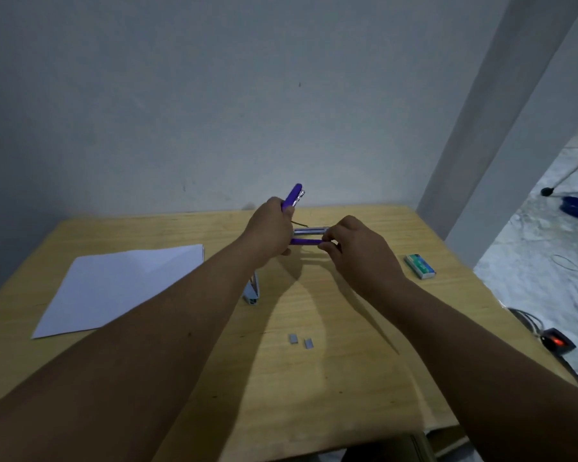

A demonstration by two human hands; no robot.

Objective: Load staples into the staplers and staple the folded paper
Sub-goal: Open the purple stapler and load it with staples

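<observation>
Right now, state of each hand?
Left hand: closed on the purple stapler, lid swung open.
Right hand: fingers pinched at the stapler's metal staple tray.

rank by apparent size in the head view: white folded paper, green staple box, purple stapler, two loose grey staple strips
1. white folded paper
2. open purple stapler, partly hidden by both hands
3. green staple box
4. two loose grey staple strips, alike in size, so unranked between themselves

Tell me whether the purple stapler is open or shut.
Open. The purple stapler has its top arm swung up above the left hand, while the right hand works at the exposed metal tray.
</observation>
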